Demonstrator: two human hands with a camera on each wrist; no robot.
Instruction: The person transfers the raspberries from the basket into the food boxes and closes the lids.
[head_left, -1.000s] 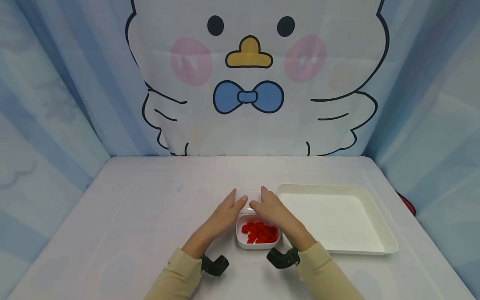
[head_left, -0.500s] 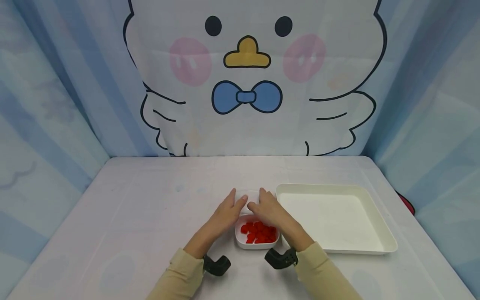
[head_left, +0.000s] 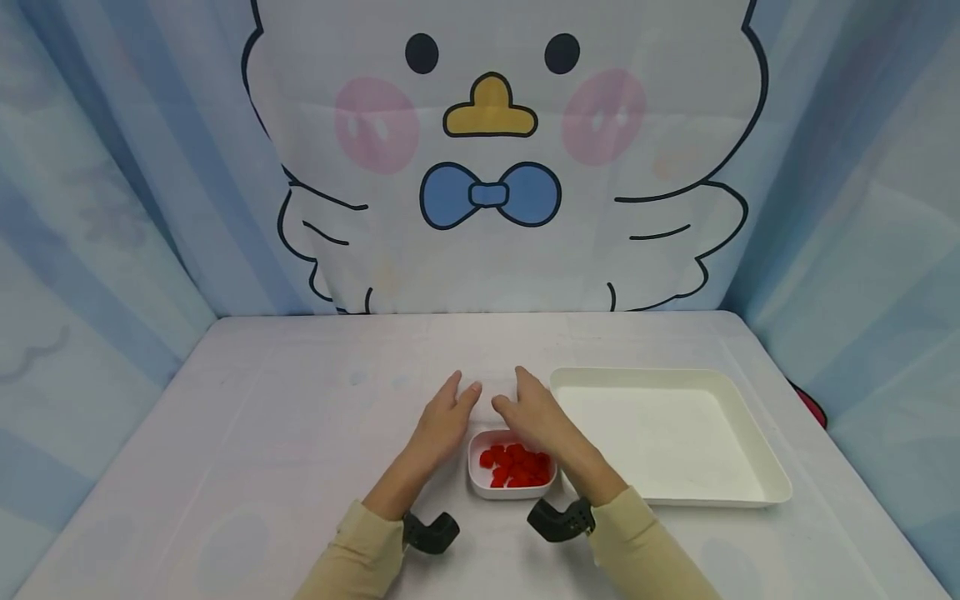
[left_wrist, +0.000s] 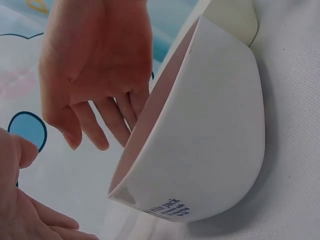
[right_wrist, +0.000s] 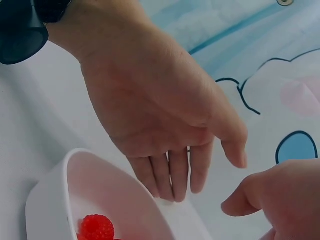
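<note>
A small white tub point(head_left: 513, 492) stands on the table with several red raspberries point(head_left: 516, 467) in it; one raspberry point(right_wrist: 97, 227) shows plainly in the right wrist view. Past the tub's far left side, my left hand point(head_left: 440, 423) reaches forward with fingers extended, holding nothing visible. My right hand point(head_left: 542, 422) reaches over the tub's far right corner, its fingers straight and thumb apart. In the right wrist view, a pale flat piece point(right_wrist: 187, 222) lies beyond the tub's rim, below the right fingertips. Blue print marks the tub's outer wall point(left_wrist: 215, 125).
A large white tray point(head_left: 667, 437) lies right of the tub, its near left corner behind the right forearm. A pale cloth point(head_left: 300, 433) covers the table. Patterned curtains point(head_left: 90, 250) hang at the sides, and a cartoon backdrop point(head_left: 487, 258) stands behind.
The two hands have drawn slightly apart, the left shifting up and left. A clear, pale-edged piece that showed between the fingertips earlier no longer stands out there. The tub keeps its place.
</note>
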